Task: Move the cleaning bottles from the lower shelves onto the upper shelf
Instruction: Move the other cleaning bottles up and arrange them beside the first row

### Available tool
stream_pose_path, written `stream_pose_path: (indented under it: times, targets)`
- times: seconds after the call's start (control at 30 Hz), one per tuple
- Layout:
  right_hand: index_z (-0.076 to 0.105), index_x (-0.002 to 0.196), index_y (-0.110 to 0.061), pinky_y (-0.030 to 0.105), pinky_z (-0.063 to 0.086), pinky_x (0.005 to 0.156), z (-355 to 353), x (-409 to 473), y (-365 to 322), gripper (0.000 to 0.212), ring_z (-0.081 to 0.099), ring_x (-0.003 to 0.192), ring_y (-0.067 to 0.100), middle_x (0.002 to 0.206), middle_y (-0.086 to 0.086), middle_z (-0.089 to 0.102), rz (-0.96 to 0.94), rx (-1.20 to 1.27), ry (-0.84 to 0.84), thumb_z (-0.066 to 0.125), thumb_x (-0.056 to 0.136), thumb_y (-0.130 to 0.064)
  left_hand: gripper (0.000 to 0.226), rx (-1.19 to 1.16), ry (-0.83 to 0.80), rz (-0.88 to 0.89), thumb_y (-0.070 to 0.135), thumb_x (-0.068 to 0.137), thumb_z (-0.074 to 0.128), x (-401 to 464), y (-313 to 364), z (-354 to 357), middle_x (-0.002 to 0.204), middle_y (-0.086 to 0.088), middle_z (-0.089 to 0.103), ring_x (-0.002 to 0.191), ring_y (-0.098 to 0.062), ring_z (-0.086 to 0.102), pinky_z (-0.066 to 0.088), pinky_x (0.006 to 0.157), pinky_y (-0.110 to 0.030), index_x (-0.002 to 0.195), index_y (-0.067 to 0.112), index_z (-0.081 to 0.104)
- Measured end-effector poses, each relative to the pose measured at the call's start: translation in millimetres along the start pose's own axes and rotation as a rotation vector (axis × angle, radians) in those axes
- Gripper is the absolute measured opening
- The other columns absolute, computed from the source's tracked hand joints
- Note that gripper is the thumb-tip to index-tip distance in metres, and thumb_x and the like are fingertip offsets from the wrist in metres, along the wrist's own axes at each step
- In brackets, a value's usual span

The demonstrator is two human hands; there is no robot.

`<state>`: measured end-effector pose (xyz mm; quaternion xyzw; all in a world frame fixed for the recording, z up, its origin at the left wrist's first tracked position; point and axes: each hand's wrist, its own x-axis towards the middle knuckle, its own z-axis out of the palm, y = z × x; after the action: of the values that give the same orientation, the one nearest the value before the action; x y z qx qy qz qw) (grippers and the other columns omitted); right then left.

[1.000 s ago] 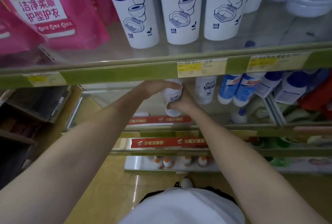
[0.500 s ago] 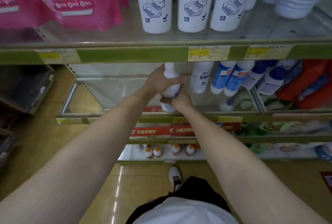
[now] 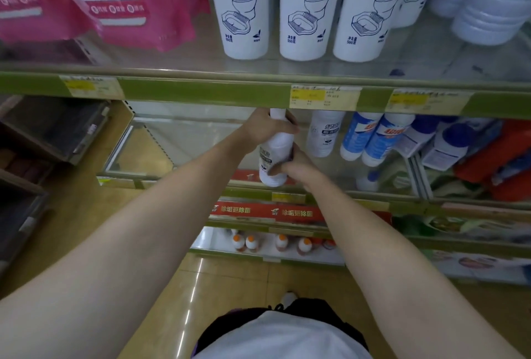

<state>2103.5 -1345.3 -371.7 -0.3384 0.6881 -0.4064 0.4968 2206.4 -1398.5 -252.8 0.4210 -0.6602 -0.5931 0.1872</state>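
A white cleaning bottle (image 3: 274, 154) with a dark label is held just in front of the second shelf, its cap right under the green edge of the upper shelf (image 3: 207, 92). My left hand (image 3: 264, 128) grips its neck and my right hand (image 3: 296, 167) clasps its lower body. A matching white bottle (image 3: 324, 133) stands on the lower shelf just right of it. Three tall white toilet-cleaner bottles (image 3: 304, 10) stand on the upper shelf above.
Pink detergent pouches (image 3: 106, 2) fill the upper shelf's left. Blue-and-white bottles (image 3: 373, 137) and red packs (image 3: 494, 154) crowd the second shelf's right; its left glass section (image 3: 172, 140) holds nothing. Orange-capped bottles (image 3: 270, 242) sit on the bottom shelf.
Both hands have lifted the white bottle out from the second shelf and upward, so its cap now reaches the underside of the upper shelf edge.
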Motion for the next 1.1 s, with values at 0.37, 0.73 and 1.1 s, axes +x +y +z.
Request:
stream_pose_path:
  times: [0.37, 0.73, 1.1]
  targets:
    - [0.041, 0.119, -0.02, 0.038, 0.048, 0.091, 8.8, 6.9, 5.4, 0.076, 0.056, 0.108, 0.023, 0.108, -0.007, 0.056, -0.058, -0.135, 0.073, 0.093, 0.064, -0.016, 0.016, -0.131, 0.338, -0.003, 0.009, 0.08, 0.08, -1.3, -8.7, 15.7, 0.069, 0.001, 0.069, 0.065, -0.015, 0.065, 0.054, 0.065, -0.027, 0.074, 0.014, 0.067]
    - [0.062, 0.118, -0.012, 0.034, 0.058, 0.077, 4.1, -56.7, -17.5, 0.061, 0.068, 0.095, 0.02, 0.107, 0.002, 0.073, -0.108, -0.118, -0.261, 0.088, 0.063, -0.005, 0.067, -0.14, 0.339, -0.244, 0.043, 0.078, 0.082, -19.8, -8.4, -28.8, 0.1, -0.01, 0.067, 0.082, -0.023, 0.066, 0.052, 0.072, -0.033, 0.125, 0.005, 0.053]
    - [0.068, 0.107, -0.007, 0.046, 0.051, 0.098, 29.2, -154.6, 28.9, 0.05, 0.067, 0.091, 0.031, 0.101, 0.015, 0.07, 0.217, 0.171, -0.5, 0.07, 0.057, -0.013, 0.026, -0.592, -0.07, -0.228, 0.034, 0.092, 0.063, -90.2, -98.4, -20.4, 0.095, -0.015, 0.073, 0.086, -0.03, 0.069, 0.056, 0.084, -0.039, 0.081, 0.011, 0.065]
